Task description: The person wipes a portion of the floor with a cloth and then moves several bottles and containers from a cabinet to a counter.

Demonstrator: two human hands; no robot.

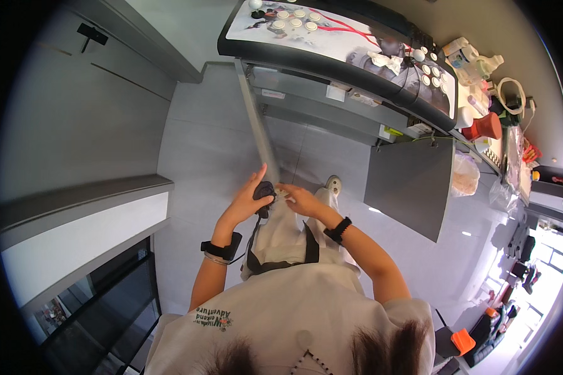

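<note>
My left hand (243, 204) is in front of my legs, fingers stretched upward and thumb apart. Between its thumb and fingers shows a small black object (266, 191); I cannot make out its kind, or whether the hand touches it. To its right, my right hand (301, 201) reaches inward over my light trousers (278, 228), fingers loosely extended and holding nothing I can see. A black band (338, 230) circles the right wrist. The left wrist carries a black strapped device (230, 246) with a thin cable. A black strap (311, 242) crosses my lap.
Ahead stands an arcade control panel (338, 47) with joysticks and white buttons. Beneath it is an open cabinet, its grey door (413, 184) swung out to the right. Bottles (481, 67) and a red container (483, 127) crowd the right-hand counter. A grey door (94, 119) stands left.
</note>
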